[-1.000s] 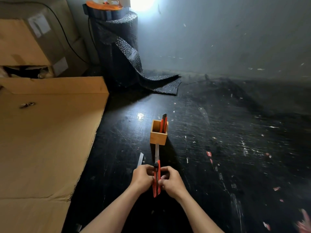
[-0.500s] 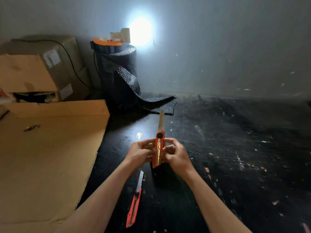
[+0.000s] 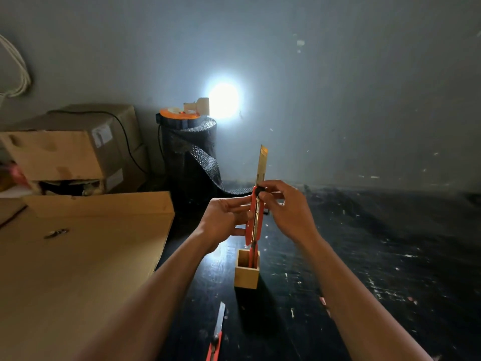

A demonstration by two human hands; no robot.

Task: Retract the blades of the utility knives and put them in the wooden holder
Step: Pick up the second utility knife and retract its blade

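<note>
Both hands hold one utility knife point(image 3: 253, 217) upright at chest height, its slim orange plastic body narrow and flat, the long segmented steel blade point(image 3: 262, 164) fully out and pointing up toward the lamp glare on the grey wall. The left hand point(image 3: 225, 221) has its grip clenched round the lower handle; the right hand point(image 3: 287, 209) pinches the small black slider knob near the top between thumb and fingertip.

Directly below stands the wooden holder point(image 3: 246, 273), a small square open-topped box of pale smooth wood on the scuffed, paint-flecked black bench point(image 3: 364, 269); another orange knife point(image 3: 252, 254) already stands inside it. A third knife point(image 3: 217, 332) lies flat on the bench nearer the person, blade extended.

To the left lie a broad sheet of brown corrugated cardboard point(image 3: 78, 269), cardboard boxes point(image 3: 70, 149) with white labels too small to read, and a roll of dark bubble wrap point(image 3: 191, 155).
</note>
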